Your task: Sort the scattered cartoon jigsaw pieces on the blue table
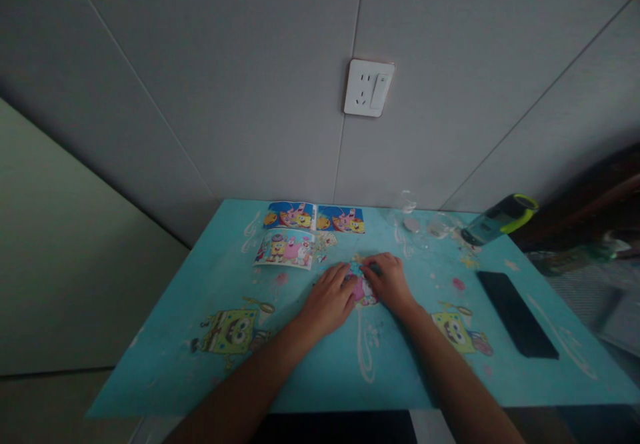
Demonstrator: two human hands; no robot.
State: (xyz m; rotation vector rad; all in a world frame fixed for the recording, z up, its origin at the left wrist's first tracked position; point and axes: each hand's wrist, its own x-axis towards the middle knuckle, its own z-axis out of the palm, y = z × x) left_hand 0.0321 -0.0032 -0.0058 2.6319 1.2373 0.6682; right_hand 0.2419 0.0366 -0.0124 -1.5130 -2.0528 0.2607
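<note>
Between my hands on the table lies a small pink, teal and white cartoon picture (358, 287) with uneven edges, which looks like a partly joined jigsaw puzzle. My left hand (327, 301) rests flat along its left side, fingers stretched out and fingertips touching it. At the upper right of the picture, my right hand (390, 282) has its fingers curled and closed; anything in them is hidden. Just beyond my left hand are small loose pieces (327, 239). A printed cartoon sheet (286, 249) lies to their left, showing similar figures.
Two blue cartoon cards (290, 216) lie near the wall. At the back right are clear plastic containers (407, 201) and a dark bottle (495, 221) with a yellow-green loop. A black phone-like slab (517, 314) lies on the right. The table cover (165, 337) is turquoise with printed cartoons.
</note>
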